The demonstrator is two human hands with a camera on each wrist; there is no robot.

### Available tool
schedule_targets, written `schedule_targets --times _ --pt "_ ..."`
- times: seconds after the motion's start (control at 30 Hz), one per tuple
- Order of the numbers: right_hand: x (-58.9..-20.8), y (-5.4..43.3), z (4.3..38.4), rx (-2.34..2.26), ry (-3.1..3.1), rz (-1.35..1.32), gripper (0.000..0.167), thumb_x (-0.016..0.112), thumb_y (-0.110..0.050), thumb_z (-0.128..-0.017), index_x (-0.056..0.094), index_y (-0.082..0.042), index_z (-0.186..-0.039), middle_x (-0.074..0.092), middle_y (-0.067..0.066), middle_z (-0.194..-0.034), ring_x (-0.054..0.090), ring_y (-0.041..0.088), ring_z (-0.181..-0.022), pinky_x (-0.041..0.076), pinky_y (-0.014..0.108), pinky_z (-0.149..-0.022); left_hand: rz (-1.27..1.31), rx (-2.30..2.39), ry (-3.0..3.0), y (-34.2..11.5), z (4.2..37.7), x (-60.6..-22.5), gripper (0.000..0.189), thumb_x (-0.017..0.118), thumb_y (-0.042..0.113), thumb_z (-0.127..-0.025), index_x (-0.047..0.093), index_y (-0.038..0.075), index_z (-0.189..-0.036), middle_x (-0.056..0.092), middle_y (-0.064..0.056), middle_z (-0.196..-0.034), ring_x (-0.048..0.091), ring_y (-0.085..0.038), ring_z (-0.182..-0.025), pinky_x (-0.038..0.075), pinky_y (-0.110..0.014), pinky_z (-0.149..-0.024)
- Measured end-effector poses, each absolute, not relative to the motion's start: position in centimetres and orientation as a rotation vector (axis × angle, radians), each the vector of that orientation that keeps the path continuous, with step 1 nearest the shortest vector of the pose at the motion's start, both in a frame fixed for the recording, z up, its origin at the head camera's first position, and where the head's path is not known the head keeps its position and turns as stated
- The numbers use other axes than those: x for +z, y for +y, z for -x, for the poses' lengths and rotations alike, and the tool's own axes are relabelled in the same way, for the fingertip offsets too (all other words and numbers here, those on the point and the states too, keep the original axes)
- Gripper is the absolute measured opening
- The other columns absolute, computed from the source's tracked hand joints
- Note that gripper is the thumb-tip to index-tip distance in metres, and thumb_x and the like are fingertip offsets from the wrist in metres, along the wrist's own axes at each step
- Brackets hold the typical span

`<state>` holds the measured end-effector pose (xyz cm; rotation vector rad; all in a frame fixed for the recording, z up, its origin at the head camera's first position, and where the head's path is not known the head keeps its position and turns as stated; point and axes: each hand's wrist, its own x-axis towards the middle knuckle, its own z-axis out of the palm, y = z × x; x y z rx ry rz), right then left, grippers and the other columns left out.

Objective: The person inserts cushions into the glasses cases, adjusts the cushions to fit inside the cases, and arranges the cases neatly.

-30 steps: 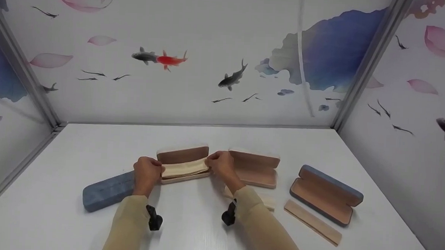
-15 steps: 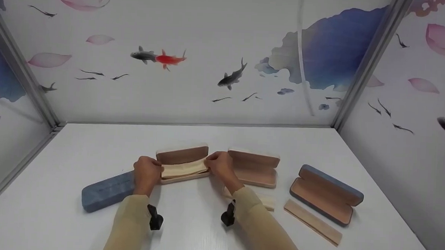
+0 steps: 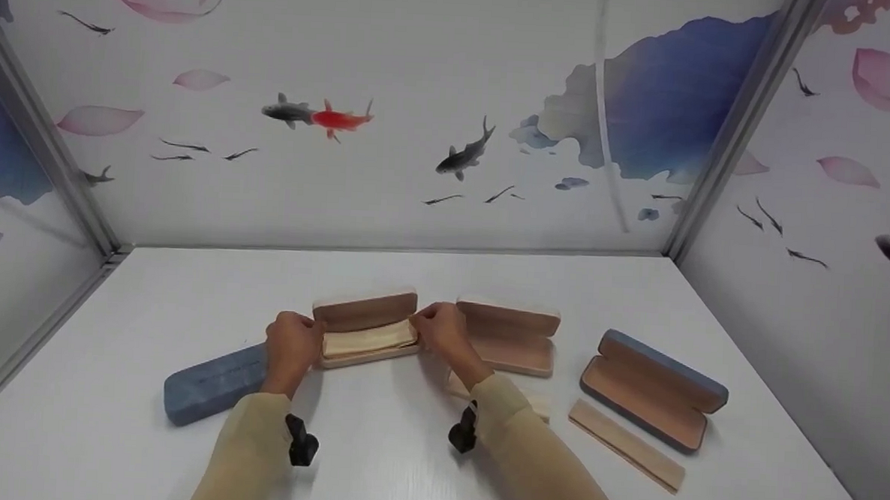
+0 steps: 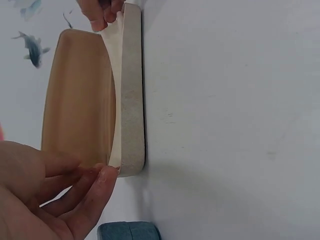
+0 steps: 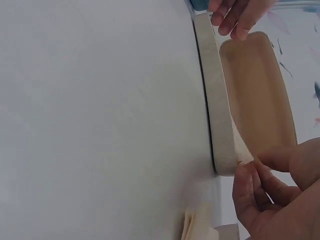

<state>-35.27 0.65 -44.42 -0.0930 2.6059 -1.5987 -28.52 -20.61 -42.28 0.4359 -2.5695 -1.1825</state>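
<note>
A folded cream cloth [image 3: 370, 340] lies along the bottom half of an open glasses case [image 3: 371, 362], whose pale outer wall [image 4: 132, 95] and tan-lined lid [image 4: 80, 95] show in the left wrist view. At the case's right end, my right hand [image 3: 445, 331] pinches the corner of the cloth, raised a little above the rim in the right wrist view. My left hand [image 3: 292, 346] is at the other end, its fingertips [image 4: 104, 175] right at the case's corner and the cloth's end lying just beyond them.
A closed blue glasses case [image 3: 214, 384] lies left, partly behind the left hand. To the right stand another open pale case [image 3: 512, 351] and an open blue case [image 3: 645, 398]. A second cream cloth [image 3: 536, 404] is partly under the right forearm; a tan cloth [image 3: 626, 446] lies further right.
The left end of the cream cloth has dropped lower into the case. My left hand has drawn slightly leftward from it; my right hand stays at its end.
</note>
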Motion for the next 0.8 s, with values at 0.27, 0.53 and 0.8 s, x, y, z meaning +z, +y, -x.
schedule_targets --times 0.27,0.53,0.8 --pt "-43.9 0.8 35.0 -1.653 2.519 0.046 0.036 0.054 -0.03 -0.104 0.067 0.003 -0.109 0.061 0.004 -0.084 0.056 0.013 -0.075 0.047 0.025 -0.065 -0.554 -1.306 -2.637 -20.5 27.3 -40.2 0.048 0.036 0.03 -0.108 0.061 -0.007 -0.091 0.051 -0.004 -0.066 0.054 -0.017 -0.056 0.042 -0.026 -0.049" --pt "-42.4 0.5 34.7 -1.667 2.337 -0.06 0.063 0.048 -0.048 -0.104 0.047 0.005 -0.137 0.048 0.0 -0.079 0.049 0.014 -0.076 0.047 0.037 -0.084 -0.6 -1.469 -2.773 -19.8 27.7 -39.6 0.088 0.019 0.061 -0.104 0.048 -0.015 -0.136 0.056 -0.038 -0.131 0.072 -0.045 -0.094 0.062 -0.043 -0.067" --pt "-40.7 0.5 34.5 -1.679 2.176 -0.046 0.088 0.049 -0.06 -0.098 0.018 -0.004 -0.159 0.035 0.014 -0.156 0.05 0.035 -0.129 0.04 0.05 -0.111 -0.68 -1.446 -2.833 -19.2 29.1 -39.4 0.091 0.019 0.065 -0.102 0.042 -0.013 -0.144 0.05 -0.038 -0.139 0.065 -0.052 -0.107 0.061 -0.051 -0.073"
